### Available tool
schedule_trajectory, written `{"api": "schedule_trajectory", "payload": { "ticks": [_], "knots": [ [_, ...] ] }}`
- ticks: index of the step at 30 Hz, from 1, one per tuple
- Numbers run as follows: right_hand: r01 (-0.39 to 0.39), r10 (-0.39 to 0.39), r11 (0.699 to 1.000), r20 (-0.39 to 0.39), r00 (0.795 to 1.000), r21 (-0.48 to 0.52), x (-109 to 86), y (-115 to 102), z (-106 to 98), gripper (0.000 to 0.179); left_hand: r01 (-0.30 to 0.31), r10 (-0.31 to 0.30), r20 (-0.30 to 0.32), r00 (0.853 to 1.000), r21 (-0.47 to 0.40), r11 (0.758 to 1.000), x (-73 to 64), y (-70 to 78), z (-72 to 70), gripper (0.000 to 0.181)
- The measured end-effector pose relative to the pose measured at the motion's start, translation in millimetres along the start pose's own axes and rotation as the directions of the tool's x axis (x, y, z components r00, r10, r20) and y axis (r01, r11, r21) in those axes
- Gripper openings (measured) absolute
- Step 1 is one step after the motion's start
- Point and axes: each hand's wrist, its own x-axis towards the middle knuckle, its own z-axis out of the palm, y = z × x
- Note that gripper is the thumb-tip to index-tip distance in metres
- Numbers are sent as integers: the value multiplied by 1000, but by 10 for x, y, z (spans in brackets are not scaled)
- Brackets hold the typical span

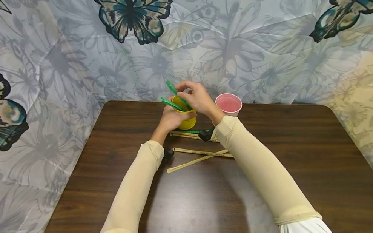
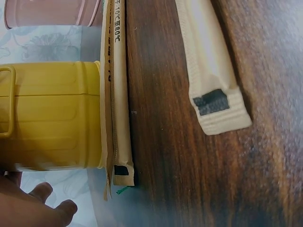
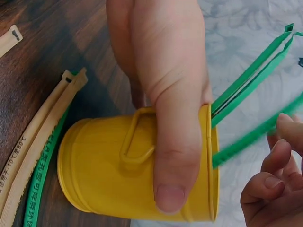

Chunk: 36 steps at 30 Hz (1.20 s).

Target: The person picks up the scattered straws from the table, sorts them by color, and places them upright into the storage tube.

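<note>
Near the far edge of the tabletop, the head view shows your left hand wrapped about the yellow bucket, while your right hand pinches a green straw between thumb and fingers over the open top. Other green straws lean out beside it. Just to the right stands a pink bucket, partly behind your right wrist. Nearer you, two tan straws cross each other.

From your left wrist, you see the yellow bucket's side, with a row of tan straws running just by its base. A few of your left fingers show at the lower corner, two fingertips free of the wall; the rest of that grip is hidden. Whether the base touches the tabletop, you cannot tell.

At your right wrist, your left thumb presses flat on the bucket's wall beside its small handle, and the pinched straw is blurred by your right fingertips. The bucket looks light, stiff and a little slick, so hold it round the wall below the rim. The straws should be very light and springy in crushable paper; pinch them softly along the upper half.
</note>
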Motion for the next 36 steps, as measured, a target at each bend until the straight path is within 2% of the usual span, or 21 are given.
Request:
{"api": "schedule_trajectory", "payload": {
  "ticks": [3, 9, 14, 21, 27, 33, 36],
  "knots": [
    [12, -12, 1000, 3, 1000, -11, -27, 35, -26, 25, 2, -2, -17, 1000, 26, 1000, 50, -122, 37, 66],
    [-5, 6, 996, 7, 1000, -86, -171, 34, -139, 26, 38, -35, -66, 997, 44, 998, 111, -261, 43, 86],
    [-7, 11, 993, 31, 999, -115, -336, 7, -219, 27, 48, -45, -87, 995, 32, 998, 121, -271, 10, 94],
    [26, -15, 987, 71, 997, -158, -638, 71, -263, 24, 59, -55, -77, 995, 47, 997, 120, -290, 18, 99],
    [72, -54, 975, 89, 995, -213, -868, 238, -233, 25, 37, -31, -76, 997, 71, 997, 121, -275, 41, 99],
    [56, -38, 968, 79, 996, -244, -1020, 462, -155, 23, 22, -17, -76, 997, 70, 997, 120, -266, 61, 98],
    [40, -21, 966, 75, 997, -256, -1053, 593, -87, 22, 35, -29, -81, 996, 71, 997, 121, -270, 61, 99]
  ]
}}
